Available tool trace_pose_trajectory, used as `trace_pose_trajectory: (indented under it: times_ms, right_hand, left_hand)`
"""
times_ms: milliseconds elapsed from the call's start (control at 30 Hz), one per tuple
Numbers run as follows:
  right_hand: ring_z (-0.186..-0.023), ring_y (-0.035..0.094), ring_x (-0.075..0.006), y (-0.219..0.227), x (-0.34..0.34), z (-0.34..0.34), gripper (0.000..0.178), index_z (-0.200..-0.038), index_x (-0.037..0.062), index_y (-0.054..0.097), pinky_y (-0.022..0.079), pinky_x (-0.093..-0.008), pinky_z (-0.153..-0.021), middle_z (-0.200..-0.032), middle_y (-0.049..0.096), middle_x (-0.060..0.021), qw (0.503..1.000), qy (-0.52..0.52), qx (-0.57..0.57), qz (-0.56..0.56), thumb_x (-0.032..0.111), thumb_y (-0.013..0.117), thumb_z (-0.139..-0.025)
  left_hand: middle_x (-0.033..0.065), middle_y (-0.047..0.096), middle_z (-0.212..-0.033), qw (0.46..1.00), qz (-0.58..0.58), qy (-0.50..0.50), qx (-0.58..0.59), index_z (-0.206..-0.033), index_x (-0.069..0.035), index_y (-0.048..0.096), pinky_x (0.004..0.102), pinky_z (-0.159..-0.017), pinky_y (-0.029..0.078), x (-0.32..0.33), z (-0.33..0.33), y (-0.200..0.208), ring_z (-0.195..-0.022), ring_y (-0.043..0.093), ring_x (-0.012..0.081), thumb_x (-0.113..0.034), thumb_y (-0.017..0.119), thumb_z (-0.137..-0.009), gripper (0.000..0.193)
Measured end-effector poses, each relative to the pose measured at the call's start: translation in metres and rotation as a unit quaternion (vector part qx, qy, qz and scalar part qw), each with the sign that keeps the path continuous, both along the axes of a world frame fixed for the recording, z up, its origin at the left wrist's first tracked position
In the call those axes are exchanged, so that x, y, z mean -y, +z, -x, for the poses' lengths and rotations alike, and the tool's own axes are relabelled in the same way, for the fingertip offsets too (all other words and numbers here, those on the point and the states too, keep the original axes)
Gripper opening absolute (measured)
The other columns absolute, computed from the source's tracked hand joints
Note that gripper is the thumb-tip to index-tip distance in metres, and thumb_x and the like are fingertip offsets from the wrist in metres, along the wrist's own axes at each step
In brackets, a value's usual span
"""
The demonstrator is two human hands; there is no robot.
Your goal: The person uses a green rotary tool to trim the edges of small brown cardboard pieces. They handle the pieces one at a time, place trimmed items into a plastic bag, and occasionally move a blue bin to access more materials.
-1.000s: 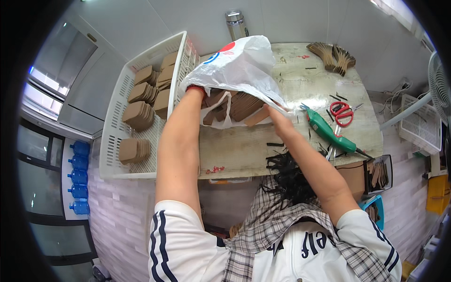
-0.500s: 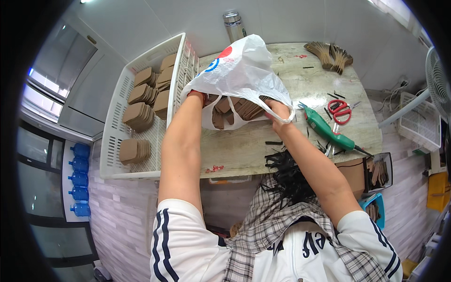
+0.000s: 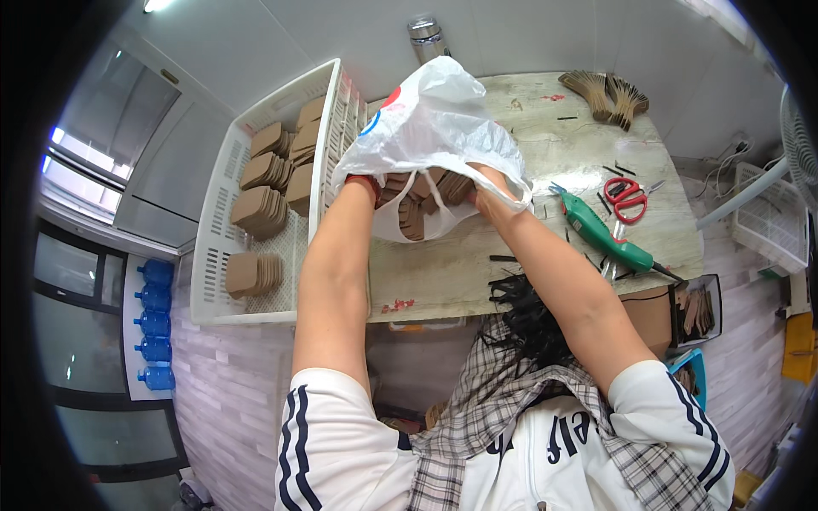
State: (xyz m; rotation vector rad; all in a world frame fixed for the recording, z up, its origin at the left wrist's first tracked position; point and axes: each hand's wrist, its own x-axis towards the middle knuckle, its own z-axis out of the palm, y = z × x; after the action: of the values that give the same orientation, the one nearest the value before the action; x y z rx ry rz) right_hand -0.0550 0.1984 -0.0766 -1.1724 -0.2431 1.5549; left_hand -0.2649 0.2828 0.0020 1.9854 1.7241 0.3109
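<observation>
The white plastic bag (image 3: pixel 447 132) sits on the bench (image 3: pixel 426 285), its mouth facing the front edge. Brown flat pieces (image 3: pixel 411 220) are visible in the mouth. The left hand (image 3: pixel 365 181) enters at the left rim, beside the crate; the right hand (image 3: pixel 487 183) enters at the right rim, under a handle loop. The bag covers the fingers of both hands; whether they grip cannot be told.

Left limit: the wall of the white crate (image 3: pixel 204 268), near the bag. Front: bench surface extends from bag to edge. Right: a strip of surface separates the bag from the green tool (image 3: pixel 596 232) and red-handled scissors (image 3: pixel 628 203). Black strips (image 3: pixel 532 319) overhang the front edge.
</observation>
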Motion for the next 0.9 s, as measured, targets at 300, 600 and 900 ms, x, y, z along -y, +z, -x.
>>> trace_pose_trajectory:
  times_ms: [300, 600, 900]
  right_hand:
    - [-0.116, 0.052, -0.025, -0.002, -0.028, 0.008, 0.044, -0.125, 0.012, 0.055, 0.044, -0.0515, -0.092, -0.125, 0.057, -0.005, 0.996, 0.023, 0.073, -0.042, 0.032, 0.064, -0.087]
    - [-0.111, 0.055, -0.0253, 0.012, -0.061, 0.012, 0.041, -0.124, 0.0128, 0.055, 0.045, -0.0525, -0.091, -0.122, 0.059, -0.0051, 0.998, 0.026, 0.039, -0.044, 0.034, 0.06, -0.089]
    - [-0.107, 0.058, -0.0256, 0.021, -0.052, -0.027, 0.039, -0.124, 0.0136, 0.055, 0.046, -0.0536, -0.089, -0.119, 0.061, -0.0052, 0.996, 0.074, -0.015, -0.053, 0.035, 0.056, -0.091]
  left_hand:
    - [0.0168, 0.063, -0.111, 0.998, 0.013, 0.011, 0.062, -0.113, -0.002, 0.06, 0.0381, -0.087, 0.051, 0.009, -0.008, -0.022, -0.102, 0.061, 0.0283, -0.021, 0.057, -0.089, 0.031]
    - [0.016, 0.063, -0.111, 0.989, 0.021, 0.023, 0.144, -0.114, -0.002, 0.06, 0.0384, -0.087, 0.051, 0.0, -0.018, -0.03, -0.102, 0.061, 0.0275, -0.02, 0.056, -0.09, 0.03]
    - [0.0153, 0.063, -0.111, 0.936, 0.087, 0.069, 0.335, -0.114, -0.003, 0.059, 0.0387, -0.087, 0.051, -0.037, -0.012, -0.026, -0.102, 0.061, 0.0266, -0.019, 0.054, -0.091, 0.029]
